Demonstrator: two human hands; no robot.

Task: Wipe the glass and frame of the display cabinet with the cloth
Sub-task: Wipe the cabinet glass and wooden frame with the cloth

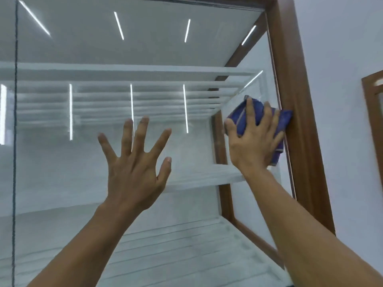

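The blue cloth (pixel 279 125) lies flat under the right hand (pixel 251 139), pressed on the glass (pixel 83 172) at its right edge and touching the brown frame (pixel 298 121). The left hand (pixel 134 162) is raised to the left, holding nothing, fingers spread, palm toward the glass.

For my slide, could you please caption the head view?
Right hand presses blue cloth on glass beside wooden frame; left hand spread open.

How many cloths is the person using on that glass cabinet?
1. A single blue cloth sits under the right hand, pressed where the glass meets the brown frame. The left hand is empty, fingers spread.
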